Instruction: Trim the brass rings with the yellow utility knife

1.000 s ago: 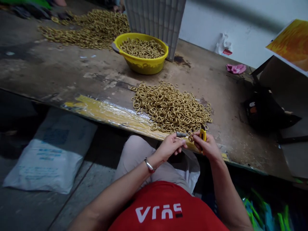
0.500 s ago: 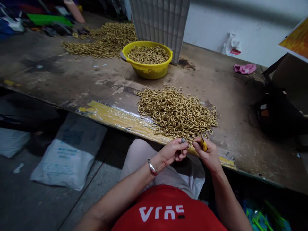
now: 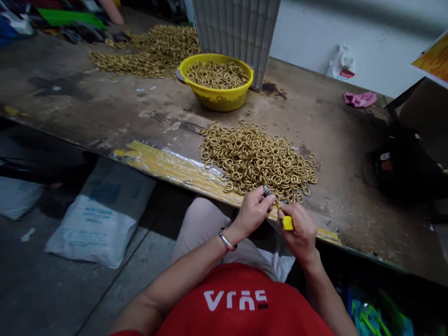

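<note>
My left hand (image 3: 252, 211) is closed in a pinch on a brass-coloured ring (image 3: 277, 203), mostly covered by the fingers. Grey wrapping covers a fingertip of this hand, and a silver bracelet is on the wrist. Close beside it, my right hand (image 3: 300, 228) grips a yellow utility knife (image 3: 287, 223), whose blade end I cannot make out. Both hands meet over the table's front edge. Just beyond them lies a heap of brass-coloured rings (image 3: 259, 156).
A yellow basin (image 3: 220, 100) full of similar rings stands behind the heap, against a grey ridged panel (image 3: 236, 32). Another ring pile (image 3: 157, 49) lies at the back left. A pink cloth (image 3: 360, 99) and a black bag (image 3: 406, 163) are rightward. White sacks (image 3: 94, 214) rest on the floor.
My right hand has turned over, so the yellow knife now points another way, its end towards me. My left hand has shifted slightly up and tilted towards the heap.
</note>
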Demonstrator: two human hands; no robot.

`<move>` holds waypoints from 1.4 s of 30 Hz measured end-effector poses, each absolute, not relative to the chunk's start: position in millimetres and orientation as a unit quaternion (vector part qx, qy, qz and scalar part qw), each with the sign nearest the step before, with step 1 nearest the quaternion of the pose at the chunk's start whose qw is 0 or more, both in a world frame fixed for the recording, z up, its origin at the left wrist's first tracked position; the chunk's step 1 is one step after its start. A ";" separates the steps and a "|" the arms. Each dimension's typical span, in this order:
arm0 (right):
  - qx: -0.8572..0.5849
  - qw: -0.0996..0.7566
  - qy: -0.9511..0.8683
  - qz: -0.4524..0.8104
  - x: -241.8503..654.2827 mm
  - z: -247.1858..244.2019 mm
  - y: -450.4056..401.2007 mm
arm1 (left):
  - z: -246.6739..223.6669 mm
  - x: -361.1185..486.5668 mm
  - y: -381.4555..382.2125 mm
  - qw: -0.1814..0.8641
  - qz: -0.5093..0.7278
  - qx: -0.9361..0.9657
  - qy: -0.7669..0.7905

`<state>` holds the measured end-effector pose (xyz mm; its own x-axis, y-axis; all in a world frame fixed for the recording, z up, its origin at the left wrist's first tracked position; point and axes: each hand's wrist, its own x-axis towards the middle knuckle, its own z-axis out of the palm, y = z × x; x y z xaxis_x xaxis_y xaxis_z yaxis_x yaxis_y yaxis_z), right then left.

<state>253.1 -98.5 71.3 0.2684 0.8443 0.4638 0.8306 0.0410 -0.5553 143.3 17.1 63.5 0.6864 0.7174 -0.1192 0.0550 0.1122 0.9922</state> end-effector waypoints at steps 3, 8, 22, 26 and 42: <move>-0.698 0.314 -0.641 -0.054 262.6 74.7 -101.6 | 72.7 152.5 19.3 0.539 0.278 0.728 0.318; -0.700 0.343 -0.626 -0.017 270.8 98.1 -102.8 | 84.6 152.7 21.2 0.432 0.304 0.808 0.260; -0.655 0.315 -0.687 0.012 267.1 87.1 -96.6 | 64.3 140.1 23.5 0.834 0.198 0.432 0.280; -0.687 0.363 -0.626 0.062 260.1 85.7 -94.6 | 57.2 131.2 18.4 0.844 0.232 0.408 0.260; -0.710 0.482 -0.451 0.248 239.9 61.3 -92.8 | 71.9 93.0 12.0 0.889 0.168 0.373 0.207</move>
